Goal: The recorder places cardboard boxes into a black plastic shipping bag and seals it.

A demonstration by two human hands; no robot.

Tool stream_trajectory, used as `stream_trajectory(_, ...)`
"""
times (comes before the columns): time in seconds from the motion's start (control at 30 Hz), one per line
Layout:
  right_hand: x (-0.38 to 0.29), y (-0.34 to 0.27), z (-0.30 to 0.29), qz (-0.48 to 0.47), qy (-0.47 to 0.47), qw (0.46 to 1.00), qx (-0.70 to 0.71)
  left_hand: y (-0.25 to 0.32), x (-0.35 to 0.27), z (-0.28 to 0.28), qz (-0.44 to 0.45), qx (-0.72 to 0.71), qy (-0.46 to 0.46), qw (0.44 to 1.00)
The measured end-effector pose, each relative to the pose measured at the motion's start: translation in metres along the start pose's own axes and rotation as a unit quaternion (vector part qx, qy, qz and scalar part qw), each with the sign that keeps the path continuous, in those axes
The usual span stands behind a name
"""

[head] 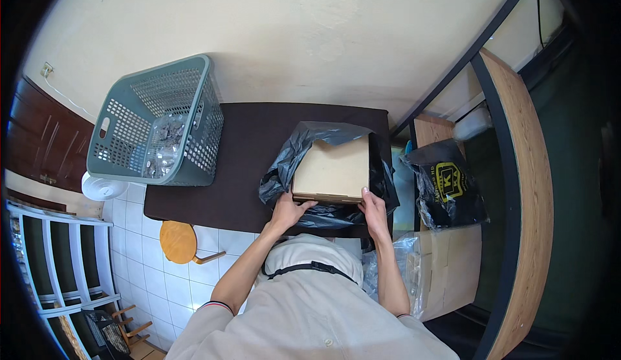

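Observation:
A light brown cardboard box (332,170) lies in the mouth of a black plastic bag (279,171) on a dark table (242,132). The bag's film is bunched around the box and lies under its near side. My left hand (287,212) is at the box's near left corner, its thumb along the near edge. At the near right corner my right hand (373,210) grips the box, thumb on top and fingers low at its side. Part of the fingers of both hands is hidden by the box and bag.
A grey-green perforated basket (206,117) with clear plastic packs (167,141) stands at the table's left end. On the right are a wood-and-metal shelf (529,190), a printed black bag (449,185) and a large carton (451,268). A round stool (178,242) stands at lower left.

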State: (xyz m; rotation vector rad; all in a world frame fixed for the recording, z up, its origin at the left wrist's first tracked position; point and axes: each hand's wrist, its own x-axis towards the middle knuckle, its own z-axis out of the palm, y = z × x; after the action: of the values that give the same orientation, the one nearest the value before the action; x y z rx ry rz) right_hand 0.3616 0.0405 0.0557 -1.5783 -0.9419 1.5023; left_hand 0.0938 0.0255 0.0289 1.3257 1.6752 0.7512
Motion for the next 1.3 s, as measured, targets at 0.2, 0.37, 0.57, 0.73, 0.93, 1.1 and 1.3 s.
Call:
stream_trajectory(0.2, -0.004, -0.006, 0.003, -0.006, 0.006, 0.999, -0.036, -0.007, 0.000, 0.004, 0.076, -0.016, 0.045, 0.996)
stream_trajectory(0.37, -0.002, -0.002, 0.001, -0.010, 0.009, 0.999, -0.040, -0.012, 0.003, 0.006, 0.071, 0.021, 0.054, 0.996)
stream_trajectory(0.57, -0.007, -0.009, 0.005, -0.024, 0.024, 0.996, -0.083, -0.001, 0.003, -0.002, 0.082, -0.027, 0.035, 0.996)
stream_trajectory(0.73, -0.011, -0.015, 0.006, -0.043, 0.031, 0.994, -0.100, 0.010, -0.002, -0.012, 0.086, 0.020, 0.044, 0.995)
stream_trajectory(0.93, -0.025, -0.051, -0.027, -0.108, 0.025, 0.923, -0.367, 0.041, -0.027, -0.049, 0.030, 0.309, -0.049, 0.949)
stream_trajectory(1.1, -0.046, -0.096, -0.033, -0.078, -0.062, 0.856, -0.508, 0.080, -0.042, -0.069, 0.062, 0.363, -0.098, 0.925)
stream_trajectory(1.3, -0.072, -0.159, -0.033, -0.051, -0.106, 0.806, -0.581, 0.144, -0.043, -0.102, 0.057, 0.431, -0.077, 0.897)
